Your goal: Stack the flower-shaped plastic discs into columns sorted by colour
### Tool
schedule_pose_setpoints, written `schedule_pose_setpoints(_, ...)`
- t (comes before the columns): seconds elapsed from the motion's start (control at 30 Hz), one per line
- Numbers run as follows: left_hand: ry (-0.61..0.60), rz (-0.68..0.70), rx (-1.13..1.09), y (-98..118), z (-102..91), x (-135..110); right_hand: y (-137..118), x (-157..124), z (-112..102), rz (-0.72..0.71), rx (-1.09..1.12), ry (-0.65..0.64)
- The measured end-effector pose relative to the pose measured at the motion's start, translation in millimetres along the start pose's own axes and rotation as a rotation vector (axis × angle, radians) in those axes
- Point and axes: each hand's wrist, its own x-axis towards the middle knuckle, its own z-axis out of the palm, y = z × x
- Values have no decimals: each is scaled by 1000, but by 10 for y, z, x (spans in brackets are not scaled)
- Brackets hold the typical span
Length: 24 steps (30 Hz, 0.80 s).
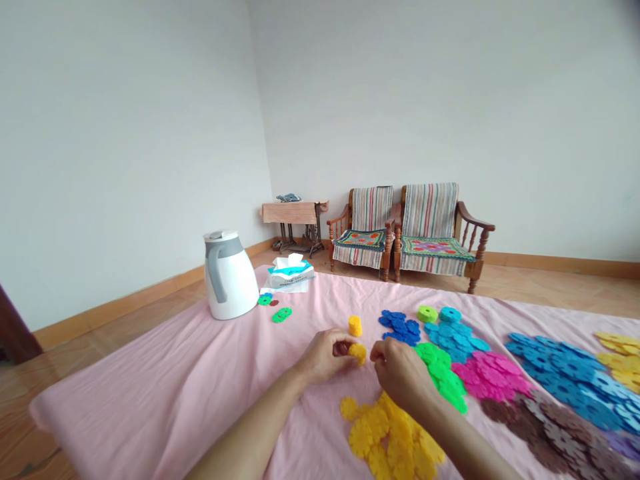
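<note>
Between the thumb and fingers of my left hand (325,357) is a small stack of yellow snowflake discs (358,353), held just above the pink cloth. My right hand (403,373) is close beside it on the right, its fingers curled together; whether a disc sits in them is hidden. Behind the left hand stands an upright stack of yellow discs (355,325). A loose heap of yellow discs (393,437) spreads in front of and partly under the right forearm.
Sorted heaps lie to the right: dark blue discs (400,327), green discs (443,373), pink discs (493,375), brown discs (560,427) and blue discs (560,367). A white jug (233,283) and a tissue box (290,272) stand at the back left of the cloth (165,393).
</note>
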Motion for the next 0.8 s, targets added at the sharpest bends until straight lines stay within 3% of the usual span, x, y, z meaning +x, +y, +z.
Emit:
schedule_pose_setpoints(0.37, -9, 41, -39, -15, 2, 2, -60, -1, 58, -98, -125, 0)
schedule_pose_setpoints(0.8, -3, -1, -12, 13, -6, 2, -70, 12, 8, -62, -80, -35)
